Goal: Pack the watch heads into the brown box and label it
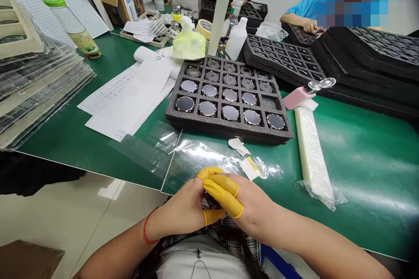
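Close to my body, at the table's front edge, a dark round watch case (211,200) is mostly hidden between my hands. My left hand (183,209) is closed around it from the left, with yellow finger cots on the thumb and a finger. My right hand (253,200) is closed over its top, yellow-cotted fingers pressed together on it. Beyond my hands lies a black foam tray (209,125) with round watch cases in its compartments, the front rows showing glossy faces (230,113). Clear plastic film (196,157) and torn white-and-yellow stickers (250,168) lie between tray and hands.
A plastic-wrapped white block (314,157) and a pink pump bottle (298,96) stand right of the tray. Papers (131,96), a glass bottle (80,37) and stacked trays (36,83) are left. Two co-workers handle other foam trays (284,56) across the table.
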The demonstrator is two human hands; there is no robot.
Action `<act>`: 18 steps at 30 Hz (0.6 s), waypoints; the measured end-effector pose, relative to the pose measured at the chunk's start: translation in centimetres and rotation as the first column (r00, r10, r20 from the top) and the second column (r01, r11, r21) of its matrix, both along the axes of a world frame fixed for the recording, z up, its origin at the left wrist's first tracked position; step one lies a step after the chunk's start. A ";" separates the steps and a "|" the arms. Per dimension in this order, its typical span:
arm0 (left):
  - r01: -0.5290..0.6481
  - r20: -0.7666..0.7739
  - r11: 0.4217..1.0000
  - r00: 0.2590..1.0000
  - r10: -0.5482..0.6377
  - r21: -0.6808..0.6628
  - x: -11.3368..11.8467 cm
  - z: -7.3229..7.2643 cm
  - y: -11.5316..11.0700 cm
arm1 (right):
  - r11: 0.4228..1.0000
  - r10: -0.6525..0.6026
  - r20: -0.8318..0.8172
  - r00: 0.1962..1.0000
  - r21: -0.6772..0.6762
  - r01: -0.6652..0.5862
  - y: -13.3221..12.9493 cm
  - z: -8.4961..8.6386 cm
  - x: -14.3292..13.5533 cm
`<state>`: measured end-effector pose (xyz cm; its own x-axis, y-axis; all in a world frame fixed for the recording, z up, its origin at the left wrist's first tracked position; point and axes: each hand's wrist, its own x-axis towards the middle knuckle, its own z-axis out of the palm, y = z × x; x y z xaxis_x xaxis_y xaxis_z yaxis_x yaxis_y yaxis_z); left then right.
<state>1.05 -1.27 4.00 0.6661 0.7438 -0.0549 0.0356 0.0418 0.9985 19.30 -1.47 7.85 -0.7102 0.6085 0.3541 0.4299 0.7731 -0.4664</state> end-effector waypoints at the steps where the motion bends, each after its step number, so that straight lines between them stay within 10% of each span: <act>1: 0.006 -0.010 1.000 1.000 -0.006 0.021 0.0 0.0 0.0 | 1.000 0.010 0.008 1.000 0.030 -0.011 -0.1 -0.2 -0.1; 7: 0.011 -0.012 1.000 1.000 -0.011 -0.004 -0.1 -0.2 -0.8 | 0.996 0.041 0.002 0.999 -0.078 -0.041 -1.0 0.8 0.4; 10: -0.117 -0.087 0.989 0.990 0.109 -0.094 -1.0 0.0 -1.0 | 0.967 -0.172 -0.157 0.972 -0.214 0.136 -1.8 0.9 1.9; 13: -0.241 -0.120 0.951 0.968 0.220 -0.194 -2.3 0.4 -0.9 | 0.839 -0.510 -0.158 0.846 -0.309 0.448 -2.0 -1.1 3.7; 18: -0.252 -0.047 0.924 0.967 0.249 -0.287 -2.7 0.9 -1.0 | 0.816 -0.546 0.150 0.825 -0.131 0.564 0.7 -5.0 5.8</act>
